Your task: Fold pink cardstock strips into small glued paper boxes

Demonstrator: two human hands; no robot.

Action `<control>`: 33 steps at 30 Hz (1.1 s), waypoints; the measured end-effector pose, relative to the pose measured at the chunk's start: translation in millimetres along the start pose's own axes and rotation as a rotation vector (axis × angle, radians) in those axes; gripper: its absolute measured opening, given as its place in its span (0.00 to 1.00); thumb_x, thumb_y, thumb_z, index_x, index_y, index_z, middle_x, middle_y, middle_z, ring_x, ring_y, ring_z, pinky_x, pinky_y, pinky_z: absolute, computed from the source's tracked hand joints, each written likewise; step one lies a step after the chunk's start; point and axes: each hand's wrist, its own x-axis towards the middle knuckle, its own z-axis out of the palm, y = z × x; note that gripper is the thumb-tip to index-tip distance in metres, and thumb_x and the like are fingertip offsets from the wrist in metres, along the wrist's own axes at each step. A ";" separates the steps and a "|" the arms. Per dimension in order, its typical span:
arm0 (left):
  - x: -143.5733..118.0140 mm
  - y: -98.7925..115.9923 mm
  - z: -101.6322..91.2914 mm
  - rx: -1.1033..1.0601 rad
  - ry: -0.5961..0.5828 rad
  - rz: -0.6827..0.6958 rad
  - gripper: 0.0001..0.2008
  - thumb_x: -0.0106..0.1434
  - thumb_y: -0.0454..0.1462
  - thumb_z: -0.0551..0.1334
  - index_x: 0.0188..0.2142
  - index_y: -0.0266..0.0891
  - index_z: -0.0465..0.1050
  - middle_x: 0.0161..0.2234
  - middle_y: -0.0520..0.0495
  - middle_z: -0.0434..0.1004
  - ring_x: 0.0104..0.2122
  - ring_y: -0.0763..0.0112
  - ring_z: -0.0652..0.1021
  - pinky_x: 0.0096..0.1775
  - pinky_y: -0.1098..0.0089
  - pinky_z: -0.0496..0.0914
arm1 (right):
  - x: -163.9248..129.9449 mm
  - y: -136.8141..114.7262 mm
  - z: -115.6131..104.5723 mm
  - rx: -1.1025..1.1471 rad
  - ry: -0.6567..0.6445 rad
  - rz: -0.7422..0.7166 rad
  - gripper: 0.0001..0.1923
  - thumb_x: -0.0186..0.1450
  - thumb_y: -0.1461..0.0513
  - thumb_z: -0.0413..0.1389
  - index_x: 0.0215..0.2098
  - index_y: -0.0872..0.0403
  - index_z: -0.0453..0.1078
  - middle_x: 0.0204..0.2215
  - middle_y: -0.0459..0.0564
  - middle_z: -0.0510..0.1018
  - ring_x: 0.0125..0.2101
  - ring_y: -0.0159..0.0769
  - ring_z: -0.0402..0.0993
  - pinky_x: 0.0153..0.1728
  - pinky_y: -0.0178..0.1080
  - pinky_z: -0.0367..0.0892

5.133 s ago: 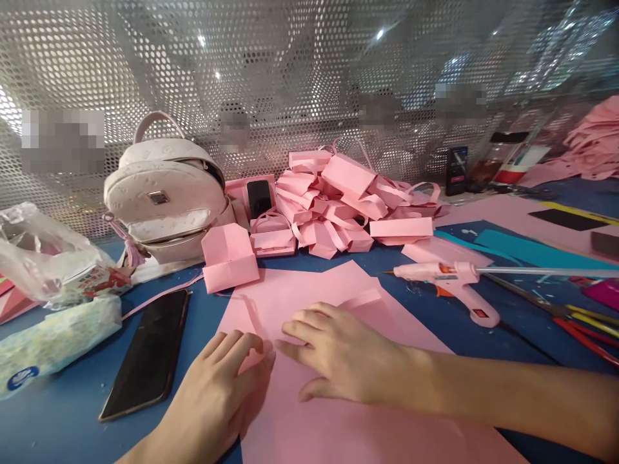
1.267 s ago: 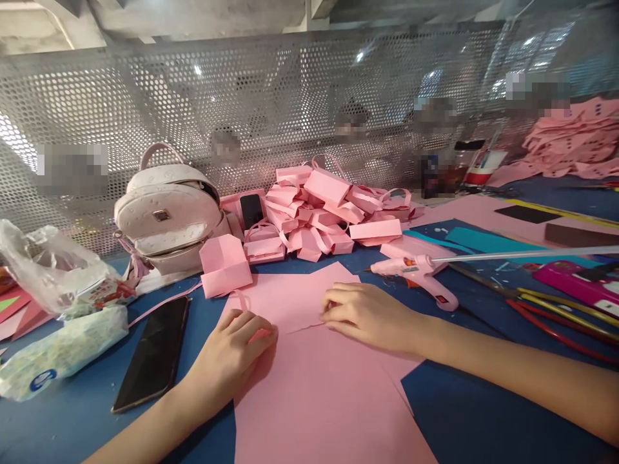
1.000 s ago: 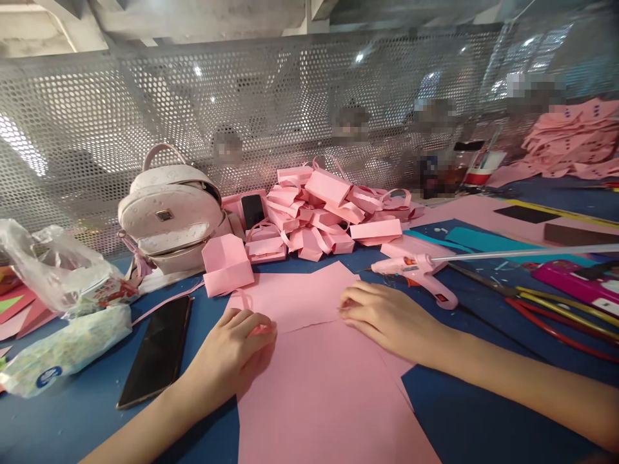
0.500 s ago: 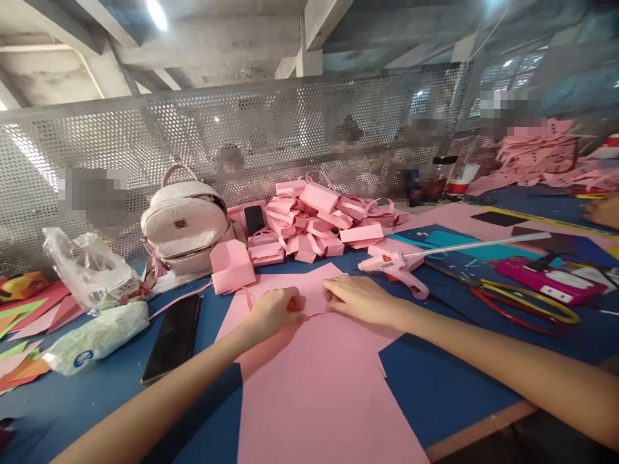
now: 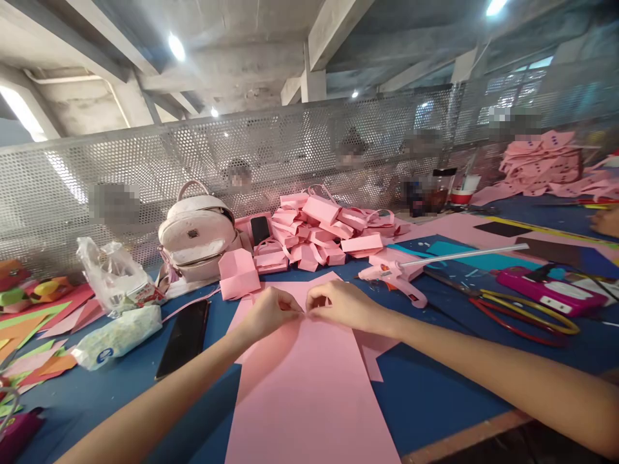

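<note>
A long pink paper sheet (image 5: 309, 393) runs from the table's front edge up to both hands. At its far edge my left hand (image 5: 271, 314) is closed in a pinch, fingertips on the paper. Close beside it, nearly touching, my right hand (image 5: 345, 306) pinches the same edge with thumb and curled fingers. Other pink paper (image 5: 378, 354) lies under the sheet and sticks out to the right. Just beyond my left hand stands a folded pink paper box (image 5: 239, 276). A pink glue gun (image 5: 399, 277) with a long glue stick lies past my right hand.
Behind are a heap of pink paper boxes (image 5: 319, 225) and a pale backpack (image 5: 198, 241). To the left lie a black phone (image 5: 182, 338) and a tissue packet (image 5: 118, 336). Scissors (image 5: 522, 312) and a magenta power strip (image 5: 551, 290) lie right. Someone's hand (image 5: 607, 221) shows far right.
My hands have drawn closer together, the right one moving left, and the pink sheet's far edge has shifted with them. The camera view has tilted up slightly.
</note>
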 end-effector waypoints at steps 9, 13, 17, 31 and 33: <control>-23.4 8.4 -10.6 -0.154 0.102 -0.033 0.11 0.56 0.42 0.65 0.26 0.35 0.80 0.27 0.45 0.82 0.28 0.66 0.78 0.31 0.71 0.68 | 2.4 6.1 -12.2 0.138 0.139 -0.038 0.06 0.60 0.61 0.60 0.26 0.53 0.75 0.29 0.44 0.81 0.32 0.34 0.73 0.31 0.34 0.60; -36.7 11.2 -13.0 -0.178 0.136 -0.039 0.10 0.55 0.40 0.64 0.24 0.35 0.79 0.26 0.44 0.81 0.28 0.66 0.78 0.32 0.70 0.69 | -5.3 9.4 -26.3 0.191 0.118 -0.071 0.08 0.61 0.62 0.59 0.24 0.54 0.74 0.27 0.45 0.80 0.27 0.32 0.69 0.29 0.34 0.58; -44.0 13.8 -14.3 -0.152 0.151 -0.038 0.10 0.56 0.38 0.63 0.25 0.34 0.79 0.25 0.44 0.82 0.27 0.65 0.79 0.34 0.69 0.71 | -10.3 7.0 -34.1 0.184 0.116 -0.079 0.08 0.61 0.62 0.59 0.24 0.54 0.74 0.25 0.45 0.80 0.24 0.31 0.65 0.27 0.35 0.56; -42.4 1.6 0.1 -0.251 0.190 -0.008 0.05 0.56 0.34 0.64 0.30 0.37 0.81 0.31 0.45 0.83 0.32 0.65 0.80 0.36 0.71 0.71 | -10.7 -1.8 -12.3 0.279 0.154 -0.028 0.09 0.62 0.58 0.60 0.26 0.54 0.75 0.25 0.45 0.79 0.27 0.33 0.71 0.29 0.34 0.62; -37.1 7.9 1.4 -0.267 0.182 -0.005 0.06 0.56 0.34 0.64 0.31 0.37 0.81 0.32 0.45 0.84 0.33 0.65 0.80 0.36 0.71 0.71 | -8.3 -6.0 -8.9 0.233 0.180 -0.039 0.09 0.62 0.59 0.61 0.26 0.54 0.75 0.25 0.44 0.79 0.27 0.32 0.72 0.28 0.34 0.60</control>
